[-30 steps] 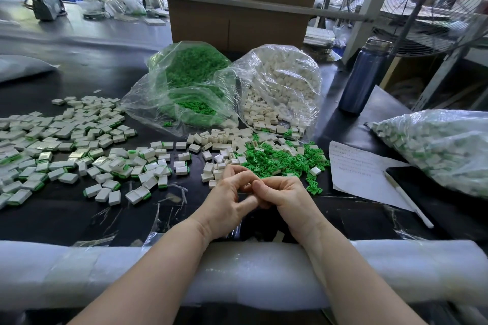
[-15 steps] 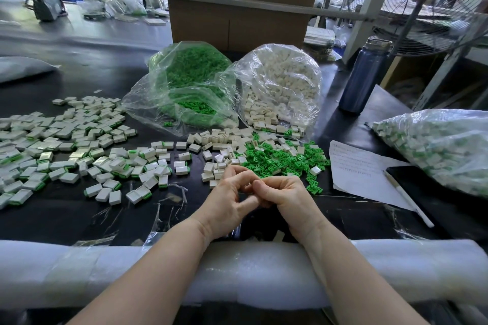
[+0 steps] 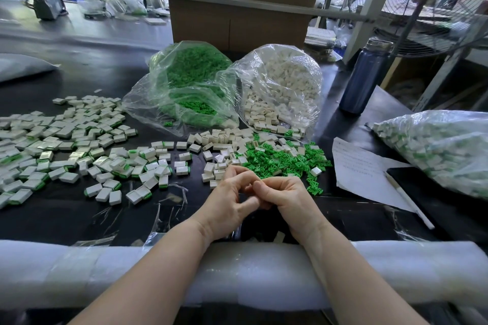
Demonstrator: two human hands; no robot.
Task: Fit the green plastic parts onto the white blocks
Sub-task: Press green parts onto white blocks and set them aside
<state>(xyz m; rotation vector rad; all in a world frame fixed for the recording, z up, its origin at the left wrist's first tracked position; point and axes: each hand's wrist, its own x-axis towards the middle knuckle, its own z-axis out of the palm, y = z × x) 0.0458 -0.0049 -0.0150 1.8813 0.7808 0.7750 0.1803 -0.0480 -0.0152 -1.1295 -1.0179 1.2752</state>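
Note:
My left hand (image 3: pixel 227 200) and my right hand (image 3: pixel 287 198) meet at the fingertips just above the black table, fingers curled. They pinch a small piece between them, and the fingers hide almost all of it. Just beyond my hands lies a pile of loose green parts (image 3: pixel 277 163), with loose white blocks (image 3: pixel 219 140) to its left and behind it. A wide spread of white blocks with green parts fitted (image 3: pixel 66 145) covers the table's left side.
An open bag of green parts (image 3: pixel 190 87) and an open bag of white blocks (image 3: pixel 285 87) stand behind the piles. At right are a full bag (image 3: pixel 443 150), a paper sheet (image 3: pixel 361 169), a pen (image 3: pixel 406 198) and a blue bottle (image 3: pixel 367 79). A foam roll (image 3: pixel 264 272) pads the near edge.

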